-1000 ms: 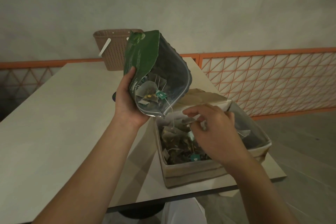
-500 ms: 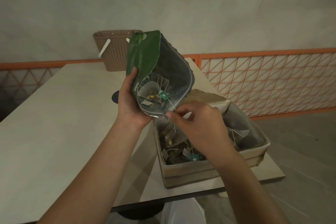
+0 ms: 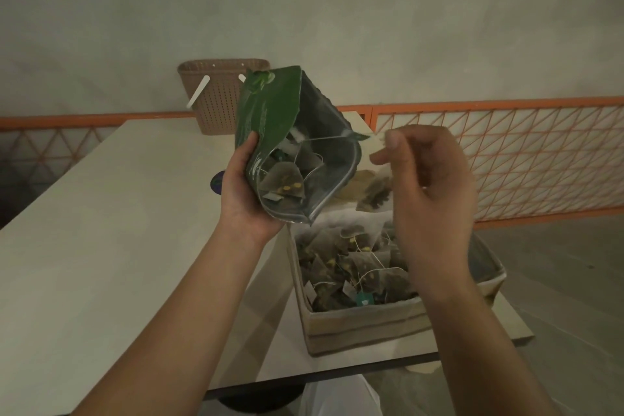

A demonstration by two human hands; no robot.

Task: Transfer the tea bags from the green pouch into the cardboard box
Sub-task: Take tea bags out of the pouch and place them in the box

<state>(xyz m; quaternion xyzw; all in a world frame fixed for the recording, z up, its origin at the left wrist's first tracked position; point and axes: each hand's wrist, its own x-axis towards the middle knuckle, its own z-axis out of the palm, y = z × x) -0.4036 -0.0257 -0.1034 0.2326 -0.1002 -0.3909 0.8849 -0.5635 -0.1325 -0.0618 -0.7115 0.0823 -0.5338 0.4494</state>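
My left hand [image 3: 243, 192] grips the green pouch [image 3: 270, 111] above the table, its open mouth tilted toward me. A few tea bags [image 3: 283, 181] lie inside near the opening. To the pouch's right, my right hand [image 3: 429, 186] is raised over the cardboard box [image 3: 358, 331]. It pinches a tea bag [image 3: 374, 194], which hangs below the fingers. The bag's string trails back across the pouch mouth to a small green tag [image 3: 361, 136]. The box sits at the table's near right corner and holds several tea bags [image 3: 354, 263].
A brown wicker basket [image 3: 216, 94] stands at the table's [image 3: 101, 213] far end by the wall. An orange lattice railing [image 3: 523, 159] runs along the right. A small dark round object [image 3: 216, 182] lies behind my left hand. Something white [image 3: 337, 395] sits under the table's near edge.
My right hand has risen from the box to the pouch mouth and pulled a tea bag out to the right. The pouch has stayed in my left hand.
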